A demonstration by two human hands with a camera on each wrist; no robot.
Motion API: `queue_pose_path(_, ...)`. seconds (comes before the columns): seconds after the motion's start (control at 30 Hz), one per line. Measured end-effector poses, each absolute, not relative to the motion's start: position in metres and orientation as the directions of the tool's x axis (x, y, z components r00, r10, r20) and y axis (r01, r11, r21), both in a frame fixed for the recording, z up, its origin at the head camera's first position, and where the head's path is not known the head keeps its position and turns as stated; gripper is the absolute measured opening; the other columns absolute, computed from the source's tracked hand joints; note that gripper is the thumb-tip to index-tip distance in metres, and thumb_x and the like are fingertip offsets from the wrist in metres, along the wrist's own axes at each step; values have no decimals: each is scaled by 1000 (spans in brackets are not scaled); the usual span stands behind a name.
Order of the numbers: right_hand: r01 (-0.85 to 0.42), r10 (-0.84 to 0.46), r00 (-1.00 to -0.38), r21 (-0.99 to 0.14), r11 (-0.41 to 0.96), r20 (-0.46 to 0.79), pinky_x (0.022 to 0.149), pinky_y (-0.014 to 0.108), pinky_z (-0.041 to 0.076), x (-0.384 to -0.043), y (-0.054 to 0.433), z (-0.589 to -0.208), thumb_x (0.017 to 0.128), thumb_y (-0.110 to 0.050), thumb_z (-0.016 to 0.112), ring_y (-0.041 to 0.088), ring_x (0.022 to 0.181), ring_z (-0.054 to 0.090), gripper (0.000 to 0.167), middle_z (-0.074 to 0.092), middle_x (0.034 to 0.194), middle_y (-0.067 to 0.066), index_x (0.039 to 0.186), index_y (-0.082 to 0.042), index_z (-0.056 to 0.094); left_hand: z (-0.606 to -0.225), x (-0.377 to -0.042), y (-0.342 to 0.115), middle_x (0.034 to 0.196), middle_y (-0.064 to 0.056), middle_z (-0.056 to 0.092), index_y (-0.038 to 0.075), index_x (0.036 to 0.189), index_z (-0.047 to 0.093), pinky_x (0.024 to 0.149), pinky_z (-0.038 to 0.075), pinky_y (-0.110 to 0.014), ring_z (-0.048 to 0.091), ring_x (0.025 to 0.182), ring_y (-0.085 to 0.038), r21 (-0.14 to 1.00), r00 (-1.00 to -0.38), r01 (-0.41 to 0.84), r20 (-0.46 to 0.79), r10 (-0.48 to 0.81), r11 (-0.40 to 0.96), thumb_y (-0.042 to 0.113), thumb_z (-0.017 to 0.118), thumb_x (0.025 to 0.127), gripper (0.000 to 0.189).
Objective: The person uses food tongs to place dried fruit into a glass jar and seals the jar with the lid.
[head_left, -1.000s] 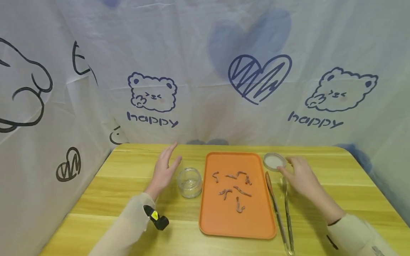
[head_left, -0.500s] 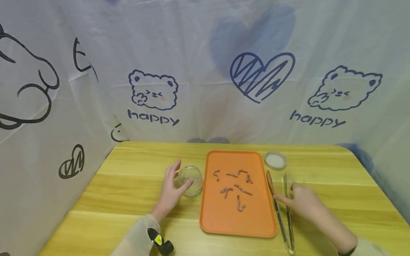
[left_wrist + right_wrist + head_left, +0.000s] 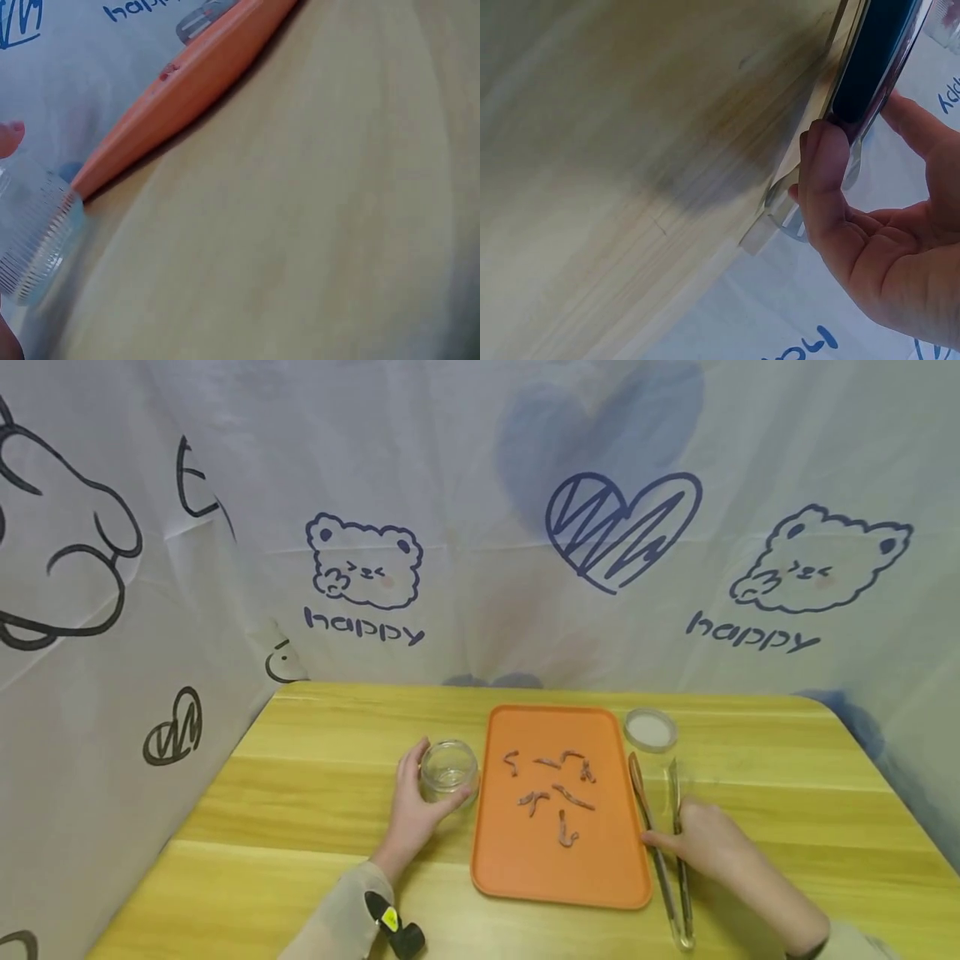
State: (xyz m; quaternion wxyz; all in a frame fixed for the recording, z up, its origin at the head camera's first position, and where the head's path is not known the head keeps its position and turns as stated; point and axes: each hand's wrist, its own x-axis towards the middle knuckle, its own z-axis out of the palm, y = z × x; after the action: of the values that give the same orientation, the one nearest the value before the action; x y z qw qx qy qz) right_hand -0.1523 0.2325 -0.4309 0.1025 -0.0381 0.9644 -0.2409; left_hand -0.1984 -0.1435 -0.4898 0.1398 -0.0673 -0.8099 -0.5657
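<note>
My left hand is curved round a clear jar, its thumb at the near right side and its fingers at the far left side. In the left wrist view the jar's ribbed wall shows beside the thumb. My right hand grips a pair of metal tongs lying to the right of the tray, thumb on the left arm and curled fingers at the right arm. The right wrist view shows the fingers against the dark-faced tongs arm. An orange tray stands between the hands, bearing several thin brownish twisted strips.
A round lid with a pale inside lies beyond the tongs, by the tray's far right corner. The wood-grained table ends at a white cloth backdrop printed with hearts and bears.
My left hand came from beside the jar to close round it. My right hand left the lid, moved nearer and took hold of the tongs. The strips stayed in place.
</note>
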Motion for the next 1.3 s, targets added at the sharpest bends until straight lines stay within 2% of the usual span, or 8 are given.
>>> queue_pose_path(0.23,-35,-136,-976,-490,871,-171,44,29,42,-151,234,-436,84,-30,70,17,52,46,42,49,65,7,86,6,50,-502,-197,-143,144,-12,37,10,149,28,111,25,-51,36,131,-30,886,-949,260,308,-68,384,35,85,71,100)
queue_pose_path(0.57,-50,-122,-985,-470,881,-122,41,28,39,-148,244,-439,79,-18,62,16,48,42,28,45,62,6,85,5,47,-503,-197,-140,144,-10,37,11,149,27,111,25,-49,35,132,-28,873,-945,268,320,-64,408,32,83,74,95)
queue_pose_path(0.67,-27,-105,-984,-461,887,-145,43,30,40,-148,248,-437,80,-18,61,18,52,44,29,47,66,7,89,6,48,-504,-197,-140,145,-12,36,10,149,27,111,24,-49,34,133,-30,877,-945,271,321,-64,398,31,82,76,94)
queue_pose_path(0.77,-34,-107,-985,-453,891,-136,48,33,43,-148,253,-433,82,-18,61,20,58,48,37,53,74,11,99,13,50,-505,-197,-141,146,-14,35,8,149,27,112,23,-50,33,134,-31,884,-944,277,323,-65,377,30,81,77,93)
queue_pose_path(0.93,-161,-156,-987,-399,903,46,57,44,50,-148,260,-426,81,-12,65,30,70,56,47,57,86,24,110,21,49,-504,-196,-141,145,-15,36,6,147,30,112,22,-49,33,133,-31,891,-943,283,327,-68,355,28,81,77,89)
queue_pose_path(1.1,-354,-255,-912,-299,886,321,57,43,50,-148,265,-423,76,-6,68,32,75,54,45,56,88,24,110,19,53,-501,-196,-141,143,-15,37,7,146,30,112,24,-47,34,133,-30,888,-943,281,326,-67,363,27,81,78,88)
queue_pose_path(1.2,-516,-385,-807,-217,829,448,57,40,50,-150,267,-420,73,-6,71,27,77,54,43,58,90,17,110,12,58,-499,-196,-141,142,-16,38,6,146,31,112,25,-47,35,132,-30,888,-944,276,323,-71,368,26,81,77,88)
queue_pose_path(1.3,-667,-522,-675,-129,734,521,58,37,51,-156,267,-418,79,-14,67,22,78,55,34,59,91,9,107,4,62,-497,-197,-141,141,-17,38,5,145,32,111,25,-48,36,131,-31,888,-944,274,322,-74,369,26,82,76,87)
